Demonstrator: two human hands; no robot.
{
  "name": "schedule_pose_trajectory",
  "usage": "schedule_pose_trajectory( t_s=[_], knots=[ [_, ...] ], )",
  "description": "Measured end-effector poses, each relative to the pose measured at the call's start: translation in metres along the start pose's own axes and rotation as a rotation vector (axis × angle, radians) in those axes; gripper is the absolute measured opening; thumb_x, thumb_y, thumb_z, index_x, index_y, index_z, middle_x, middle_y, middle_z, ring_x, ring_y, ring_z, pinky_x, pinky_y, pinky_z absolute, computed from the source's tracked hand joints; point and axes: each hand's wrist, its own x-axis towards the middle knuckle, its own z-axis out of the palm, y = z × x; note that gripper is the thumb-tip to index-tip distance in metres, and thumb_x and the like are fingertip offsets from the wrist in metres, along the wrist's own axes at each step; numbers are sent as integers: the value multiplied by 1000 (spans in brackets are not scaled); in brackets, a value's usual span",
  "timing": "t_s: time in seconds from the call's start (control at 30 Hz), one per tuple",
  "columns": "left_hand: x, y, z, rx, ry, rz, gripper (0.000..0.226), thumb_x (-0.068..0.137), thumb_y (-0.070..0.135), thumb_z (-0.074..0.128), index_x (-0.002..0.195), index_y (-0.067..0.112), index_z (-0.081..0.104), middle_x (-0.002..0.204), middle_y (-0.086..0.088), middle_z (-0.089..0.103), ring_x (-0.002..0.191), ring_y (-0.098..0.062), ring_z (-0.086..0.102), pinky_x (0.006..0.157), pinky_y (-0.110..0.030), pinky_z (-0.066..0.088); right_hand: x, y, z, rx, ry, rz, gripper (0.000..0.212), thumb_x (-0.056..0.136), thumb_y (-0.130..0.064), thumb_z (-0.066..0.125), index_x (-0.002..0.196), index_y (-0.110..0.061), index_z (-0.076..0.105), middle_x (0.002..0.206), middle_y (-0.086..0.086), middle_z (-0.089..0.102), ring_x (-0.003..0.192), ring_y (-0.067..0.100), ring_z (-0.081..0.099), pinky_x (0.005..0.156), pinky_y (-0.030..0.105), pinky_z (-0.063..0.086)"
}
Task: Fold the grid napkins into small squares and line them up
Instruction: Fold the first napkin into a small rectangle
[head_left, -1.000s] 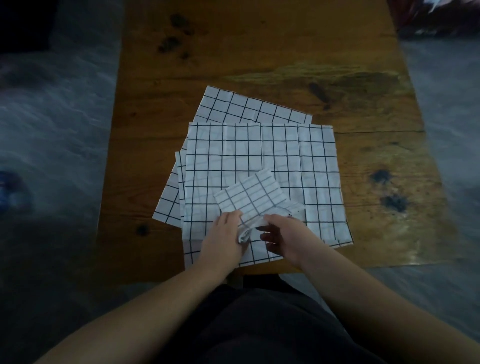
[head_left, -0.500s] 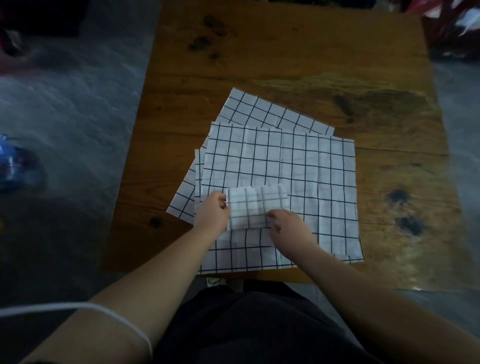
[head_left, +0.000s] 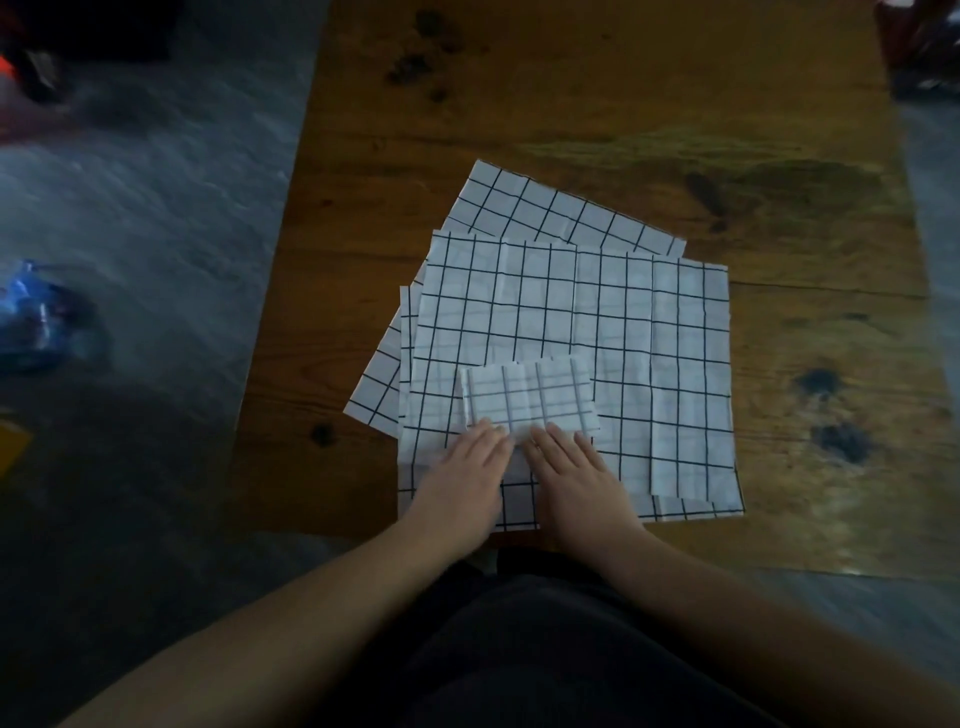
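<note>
The left hand (head_left: 461, 470) and right hand (head_left: 577, 467) lie side by side, fingers straight and flat — pressing down, gripping nothing — on the near edge of a small folded napkin (head_left: 530, 396). It rests on the near left part of a loose stack of unfolded grid napkins (head_left: 639, 322), fanned out on the wooden tabletop (head_left: 623, 104) near its front edge. A blurred blue object (head_left: 36, 322) sits on the floor to the left.

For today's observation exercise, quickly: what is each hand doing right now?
Left hand: open, fingers flat, pressing the folded napkin.
Right hand: open, pressing the same napkin's near edge.
</note>
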Motion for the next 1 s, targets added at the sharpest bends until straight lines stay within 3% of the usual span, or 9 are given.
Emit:
schedule_pose_trajectory(
  t_s=[0.07,0.17,0.33,0.47,0.7,0.8,1.0],
  knots=[
    [-2,2,14,99,-88,24,68,106,32,35,161,16,-1,170,-4,-5,154,-18,-13,125,-39,-8,0,-4,3,-27,-31,14,69,103,-36,28,159,-20,-10,164,-2,-16,154,16,-17,121,41,-16],
    [-2,1,27,167,-128,8,72,105,45,28,160,14,-5,169,-6,-9,154,-19,-15,126,-44,-7,-1,-5,11,-49,-46,39,72,94,-47,3,160,-19,-8,166,-2,-15,153,15,-18,122,42,-16],
    [-2,-6,32,191,-106,20,69,106,45,24,160,14,-6,169,-6,-8,155,-19,-13,126,-45,-3,-2,-1,20,-44,-8,72,67,103,-44,16,162,-18,-1,169,-1,-5,154,13,-13,124,42,-10],
    [-14,-19,26,209,-119,9,65,107,44,17,158,17,-13,164,-3,-19,152,-17,-20,124,-40,-12,-16,13,20,-17,9,163,66,102,-45,8,161,-19,-7,168,-1,-11,153,13,-16,126,41,-6],
    [-20,-19,22,144,-99,-66,71,106,45,25,159,13,-9,166,-5,-18,150,-17,-24,120,-36,-16,-28,21,15,58,32,318,64,106,-46,11,161,-17,-7,168,0,-10,154,15,-14,125,38,-9],
    [-15,1,16,154,-72,2,72,106,43,27,155,13,-16,161,-5,-25,150,-19,-26,119,-36,-18,-22,8,12,27,50,219,65,104,-43,14,158,-17,-12,168,3,-12,154,17,-16,124,40,-10],
    [7,21,26,244,-95,31,71,106,44,24,159,10,-8,168,-8,-13,154,-21,-17,120,-38,-18,-6,2,18,-6,-32,88,76,90,-49,-4,161,-20,-8,168,-2,-13,153,13,-18,127,43,-5]
  ],
)
